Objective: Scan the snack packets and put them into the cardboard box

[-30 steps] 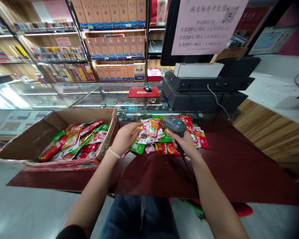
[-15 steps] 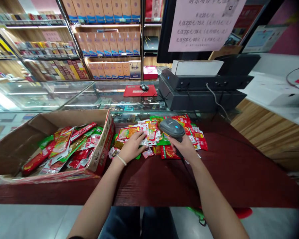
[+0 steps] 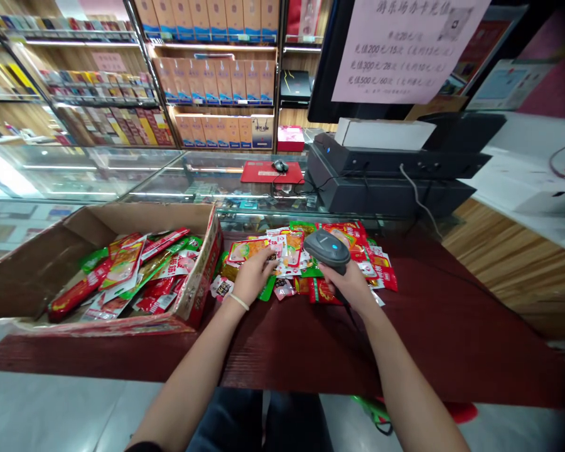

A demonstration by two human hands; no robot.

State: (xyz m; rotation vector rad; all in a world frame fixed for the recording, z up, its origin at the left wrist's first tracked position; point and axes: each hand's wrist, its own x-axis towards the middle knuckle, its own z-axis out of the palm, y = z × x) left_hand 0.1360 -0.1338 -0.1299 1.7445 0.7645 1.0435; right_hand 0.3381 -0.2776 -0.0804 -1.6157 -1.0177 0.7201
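Note:
My right hand [image 3: 351,281] is wrapped round the handle of a dark grey barcode scanner [image 3: 327,246], its head lit by a small blue light and held above a pile of snack packets [image 3: 339,290]. On the pile's left side my left hand [image 3: 253,274], a pale band at its wrist, has its fingers and thumb bent together on a small snack packet [image 3: 274,246] that they partly cover. Red, green and white wrappers overlap around both hands. Left of them stands an open cardboard box [image 3: 207,267] holding several more packets.
Behind the dark red tabletop [image 3: 282,351] runs a glass counter [image 3: 207,182] with a red mouse pad [image 3: 252,172] and a mouse. Black machines [image 3: 390,191] stand under a monitor bearing a pink notice [image 3: 400,56]. Shelves of boxes [image 3: 216,78] line the back.
The fingers of my left hand have drawn in from lying spread on the packets to a bent grip. The scanner stays over the pile. The whole view has shifted slightly.

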